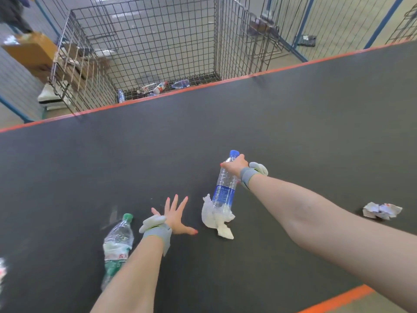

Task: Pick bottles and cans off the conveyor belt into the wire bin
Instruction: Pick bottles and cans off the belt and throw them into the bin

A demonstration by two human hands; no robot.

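Note:
My right hand grips the neck of a clear bottle with a blue cap and blue label, held upright-tilted just over the dark conveyor belt. My left hand is spread flat with straight fingers above the belt, holding nothing. A crushed clear bottle with a green cap and green label lies on the belt just left of my left wrist. The wire bin stands beyond the belt's far orange edge, with several bottles on its floor.
A crumpled white plastic wrap lies under the blue bottle's base. A crumpled paper scrap lies on the belt at the right. Cardboard boxes sit left of the bin. More wire cages stand behind.

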